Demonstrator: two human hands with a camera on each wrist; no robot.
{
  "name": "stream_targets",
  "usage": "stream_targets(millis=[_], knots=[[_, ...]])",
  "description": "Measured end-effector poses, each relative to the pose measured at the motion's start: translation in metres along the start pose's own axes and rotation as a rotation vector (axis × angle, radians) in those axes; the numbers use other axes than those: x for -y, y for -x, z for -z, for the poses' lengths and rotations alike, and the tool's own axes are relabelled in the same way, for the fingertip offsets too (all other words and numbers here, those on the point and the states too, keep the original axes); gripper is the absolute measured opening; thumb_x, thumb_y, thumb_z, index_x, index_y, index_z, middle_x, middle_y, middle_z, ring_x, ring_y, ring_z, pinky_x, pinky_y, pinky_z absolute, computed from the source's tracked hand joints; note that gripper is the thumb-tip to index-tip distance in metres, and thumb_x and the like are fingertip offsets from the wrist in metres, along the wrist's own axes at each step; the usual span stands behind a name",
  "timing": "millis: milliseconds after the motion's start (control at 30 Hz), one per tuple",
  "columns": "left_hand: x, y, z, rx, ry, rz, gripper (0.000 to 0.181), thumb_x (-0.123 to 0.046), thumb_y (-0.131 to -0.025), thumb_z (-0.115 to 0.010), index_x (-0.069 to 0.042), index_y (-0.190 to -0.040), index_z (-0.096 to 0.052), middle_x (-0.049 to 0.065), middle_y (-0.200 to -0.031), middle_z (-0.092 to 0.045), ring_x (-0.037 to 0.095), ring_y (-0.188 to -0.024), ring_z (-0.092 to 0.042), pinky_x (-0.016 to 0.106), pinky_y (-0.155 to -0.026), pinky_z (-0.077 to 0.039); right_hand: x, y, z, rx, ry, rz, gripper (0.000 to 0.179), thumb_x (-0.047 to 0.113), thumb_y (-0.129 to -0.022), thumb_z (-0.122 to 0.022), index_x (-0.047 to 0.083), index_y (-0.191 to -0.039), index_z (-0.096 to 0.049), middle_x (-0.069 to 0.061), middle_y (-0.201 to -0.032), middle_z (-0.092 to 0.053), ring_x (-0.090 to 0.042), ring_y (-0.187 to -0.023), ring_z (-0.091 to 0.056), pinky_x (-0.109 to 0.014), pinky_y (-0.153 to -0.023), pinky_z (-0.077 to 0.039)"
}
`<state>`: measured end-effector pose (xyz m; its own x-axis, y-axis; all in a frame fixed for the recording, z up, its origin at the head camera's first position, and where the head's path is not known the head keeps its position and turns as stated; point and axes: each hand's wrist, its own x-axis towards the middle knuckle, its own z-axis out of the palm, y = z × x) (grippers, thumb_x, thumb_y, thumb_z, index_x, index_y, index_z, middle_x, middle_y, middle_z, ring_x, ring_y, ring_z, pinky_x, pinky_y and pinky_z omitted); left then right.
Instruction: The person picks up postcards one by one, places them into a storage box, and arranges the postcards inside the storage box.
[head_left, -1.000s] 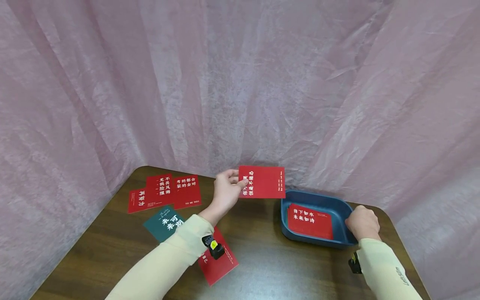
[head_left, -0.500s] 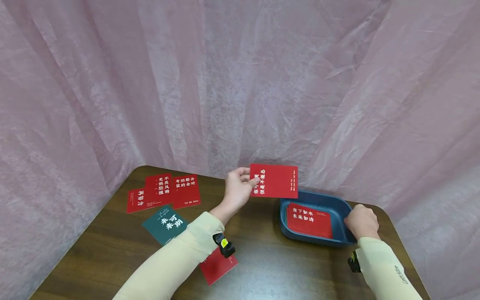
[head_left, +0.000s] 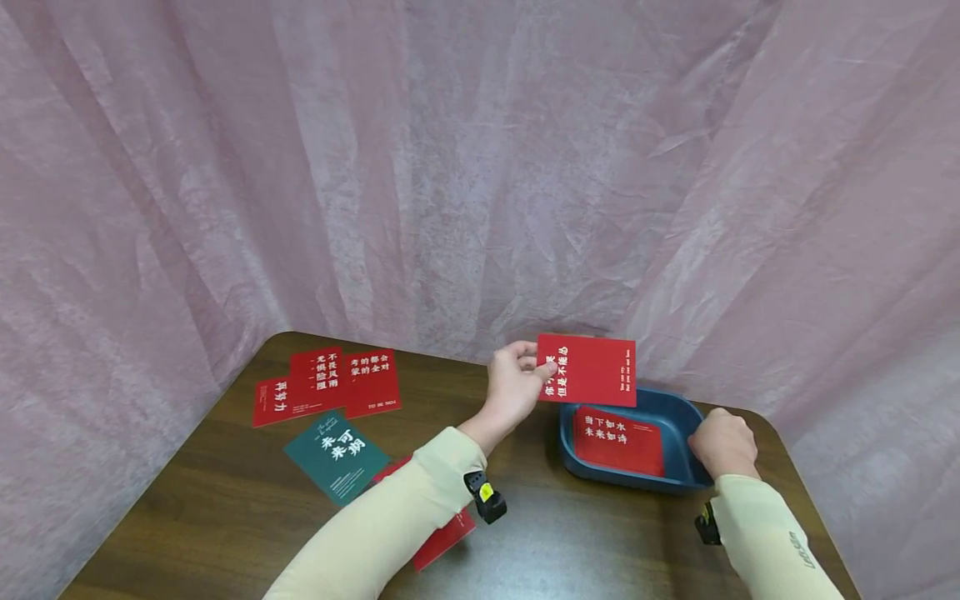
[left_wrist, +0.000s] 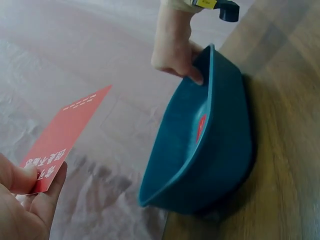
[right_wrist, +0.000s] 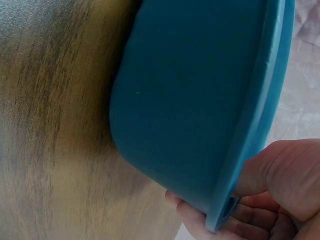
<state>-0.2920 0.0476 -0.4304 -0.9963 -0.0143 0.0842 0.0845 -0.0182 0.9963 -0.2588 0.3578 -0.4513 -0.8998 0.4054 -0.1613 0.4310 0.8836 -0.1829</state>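
Note:
A red card [head_left: 592, 375] with white lettering is pinched between the thumb and fingers of my left hand [head_left: 512, 387]. It hangs in the air above the back left part of a blue plastic bin [head_left: 637, 481]. My right hand [head_left: 726, 446] grips the bin's right rim; in the right wrist view its thumb lies over the rim [right_wrist: 250, 125] and the fingers curl beneath. Inside the bin lies a red card [head_left: 618, 442], on top of what looks like a small stack. The left wrist view shows the held card [left_wrist: 70, 127] apart from the bin [left_wrist: 227, 120].
Several red cards [head_left: 372, 385] lie partly overlapping at the table's back left. A green card [head_left: 335, 457] is in front of them, and another red card [head_left: 446, 540] is partly hidden under my left forearm. A pink curtain [head_left: 480, 167] hangs behind the wooden table [head_left: 555, 533].
My left hand has carried the red card rightward, from left of the bin to above it. The right hand keeps its grip on the bin's rim.

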Motion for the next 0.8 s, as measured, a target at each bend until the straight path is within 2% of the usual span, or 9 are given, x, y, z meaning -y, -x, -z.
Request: stream_targets(millis=[267,500,800], knots=[[0.003,0.003,-0.026,-0.009,-0.009,0.021,0.027,-0.010,-0.079,-0.073,-0.003,-0.104,-0.064,0.009,-0.079,-0.071,0.012,-0.063,-0.066,0.027,-0.056,-0.055,0.000,0.001,0.001,-0.002,0.006,-0.002,0.032,0.013,-0.082,-0.057,-0.015,-0.098,-0.052,-0.032,-0.085,-0.059,-0.038,-0.068,-0.058,-0.045,-0.053,-0.051],[0.010,0.006,-0.049,-0.043,-0.086,0.032,0.025,-0.011,-0.078,-0.075,-0.005,-0.101,-0.066,0.004,-0.074,-0.070,0.007,-0.061,-0.063,0.024,-0.053,-0.052,0.001,0.000,-0.001,0.001,-0.001,-0.015,0.033,0.014,-0.082,-0.058,-0.014,-0.097,-0.052,-0.030,-0.082,-0.059,-0.035,-0.066,-0.057,-0.045,-0.053,-0.051],[0.033,0.015,-0.073,-0.048,-0.130,0.103,0.021,-0.010,-0.078,-0.075,-0.009,-0.098,-0.068,0.000,-0.071,-0.069,0.007,-0.057,-0.063,0.025,-0.051,-0.052,0.001,0.004,0.000,0.002,-0.002,-0.022,0.035,0.015,-0.083,-0.058,-0.015,-0.100,-0.050,-0.029,-0.082,-0.059,-0.033,-0.064,-0.057,-0.044,-0.053,-0.052]])
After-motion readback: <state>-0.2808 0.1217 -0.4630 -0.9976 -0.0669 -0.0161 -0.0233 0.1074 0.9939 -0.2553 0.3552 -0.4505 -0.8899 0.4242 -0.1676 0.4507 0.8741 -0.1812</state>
